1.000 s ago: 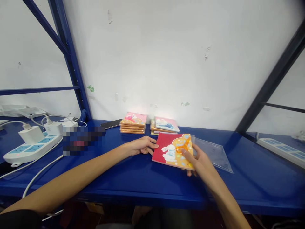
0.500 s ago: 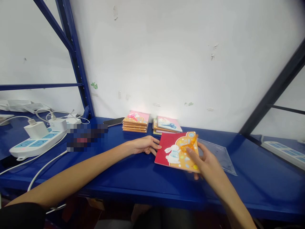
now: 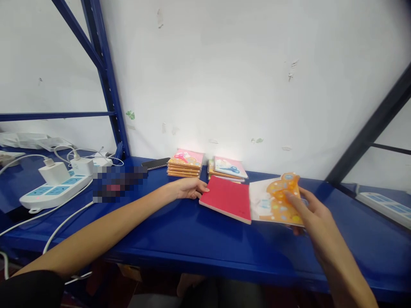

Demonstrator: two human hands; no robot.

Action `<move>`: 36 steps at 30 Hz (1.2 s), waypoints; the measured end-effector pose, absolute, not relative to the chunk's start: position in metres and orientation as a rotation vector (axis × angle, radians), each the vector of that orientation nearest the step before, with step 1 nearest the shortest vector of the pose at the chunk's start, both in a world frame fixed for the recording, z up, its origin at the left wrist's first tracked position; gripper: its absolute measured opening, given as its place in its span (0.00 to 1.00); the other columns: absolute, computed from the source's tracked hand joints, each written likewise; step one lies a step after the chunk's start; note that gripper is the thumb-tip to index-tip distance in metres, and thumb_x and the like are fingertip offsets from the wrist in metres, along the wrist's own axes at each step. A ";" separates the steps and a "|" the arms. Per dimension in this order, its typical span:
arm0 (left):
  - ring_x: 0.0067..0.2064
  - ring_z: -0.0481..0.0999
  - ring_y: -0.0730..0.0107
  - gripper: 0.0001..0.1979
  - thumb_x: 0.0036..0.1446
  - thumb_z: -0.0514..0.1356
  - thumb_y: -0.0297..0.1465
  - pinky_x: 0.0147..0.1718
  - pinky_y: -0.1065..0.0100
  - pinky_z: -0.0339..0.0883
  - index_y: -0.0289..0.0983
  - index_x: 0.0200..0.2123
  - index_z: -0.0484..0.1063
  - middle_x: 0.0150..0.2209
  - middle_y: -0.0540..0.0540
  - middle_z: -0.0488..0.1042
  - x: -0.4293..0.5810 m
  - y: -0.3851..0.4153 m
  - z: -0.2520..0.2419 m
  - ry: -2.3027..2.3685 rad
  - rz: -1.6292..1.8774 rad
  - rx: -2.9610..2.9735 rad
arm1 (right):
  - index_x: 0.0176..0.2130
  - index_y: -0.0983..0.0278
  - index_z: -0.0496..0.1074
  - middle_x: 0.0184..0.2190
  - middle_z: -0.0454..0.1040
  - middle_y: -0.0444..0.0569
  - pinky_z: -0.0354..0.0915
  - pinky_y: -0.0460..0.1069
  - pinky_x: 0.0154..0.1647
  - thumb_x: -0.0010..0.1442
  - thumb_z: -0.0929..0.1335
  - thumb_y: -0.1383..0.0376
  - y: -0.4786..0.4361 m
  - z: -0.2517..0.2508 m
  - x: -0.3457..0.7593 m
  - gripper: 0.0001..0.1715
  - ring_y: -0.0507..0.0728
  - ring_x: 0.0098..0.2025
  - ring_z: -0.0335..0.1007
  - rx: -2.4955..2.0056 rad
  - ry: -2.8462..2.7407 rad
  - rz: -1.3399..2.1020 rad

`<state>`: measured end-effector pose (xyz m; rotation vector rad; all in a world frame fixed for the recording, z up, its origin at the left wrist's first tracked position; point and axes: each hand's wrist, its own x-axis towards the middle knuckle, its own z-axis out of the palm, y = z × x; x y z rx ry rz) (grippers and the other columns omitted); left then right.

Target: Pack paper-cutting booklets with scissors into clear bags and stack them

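My left hand (image 3: pixel 192 188) pinches the left edge of a red paper pad (image 3: pixel 227 199), thumb on top, held over the blue table. To the right, my right hand (image 3: pixel 310 209) grips a printed card (image 3: pixel 266 207) with a white and orange pattern and part of a rabbit. Orange plastic scissors (image 3: pixel 287 190) lie on that card under my right thumb. The card's left edge meets the pad's right edge; I cannot tell whether they are joined. My right fingers are partly hidden behind the card.
Behind the pad stand a stack of packs with pink scissors (image 3: pixel 185 164) and a stack with blue scissors (image 3: pixel 228 167). A dark phone (image 3: pixel 156 164) lies left of them. A power strip (image 3: pixel 58 192) with chargers and white cables occupies the left; blue posts (image 3: pixel 107 81) frame the table.
My right hand has moved right with the printed card and orange scissors, uncovering the red pad. My left hand now pinches the pad's edge. The clear sleeve at right is no longer visible.
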<state>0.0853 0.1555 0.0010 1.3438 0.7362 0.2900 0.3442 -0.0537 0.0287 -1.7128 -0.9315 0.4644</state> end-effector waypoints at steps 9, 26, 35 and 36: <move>0.24 0.73 0.75 0.09 0.44 0.67 0.29 0.19 0.73 0.46 0.34 0.31 0.75 0.27 0.47 0.79 0.081 0.165 0.001 0.919 0.227 1.393 | 0.60 0.62 0.71 0.24 0.80 0.48 0.70 0.58 0.29 0.60 0.65 0.43 -0.053 0.015 0.384 0.38 0.62 0.16 0.72 -2.076 -1.016 0.202; 0.27 0.77 0.62 0.17 0.57 0.57 0.43 0.23 0.69 0.58 0.37 0.25 0.74 0.25 0.41 0.78 0.087 0.153 0.006 1.166 0.434 1.959 | 0.57 0.65 0.76 0.53 0.80 0.59 0.69 0.61 0.52 0.67 0.55 0.45 -0.032 -0.033 0.421 0.38 0.72 0.54 0.76 -2.295 -1.342 -0.008; 0.70 0.53 0.45 0.24 0.59 0.55 0.30 0.65 0.48 0.48 0.34 0.59 0.71 0.65 0.33 0.63 0.074 0.153 0.016 1.293 1.117 2.729 | 0.56 0.66 0.76 0.54 0.78 0.60 0.67 0.60 0.55 0.66 0.55 0.47 -0.035 -0.016 0.402 0.38 0.72 0.56 0.73 -2.284 -1.320 -0.037; 0.71 0.50 0.44 0.29 0.58 0.55 0.28 0.66 0.47 0.47 0.33 0.63 0.67 0.68 0.33 0.58 0.071 0.159 0.015 1.333 1.104 2.864 | 0.56 0.66 0.76 0.54 0.79 0.60 0.67 0.60 0.55 0.66 0.55 0.47 -0.035 -0.015 0.400 0.38 0.72 0.56 0.73 -2.285 -1.318 -0.026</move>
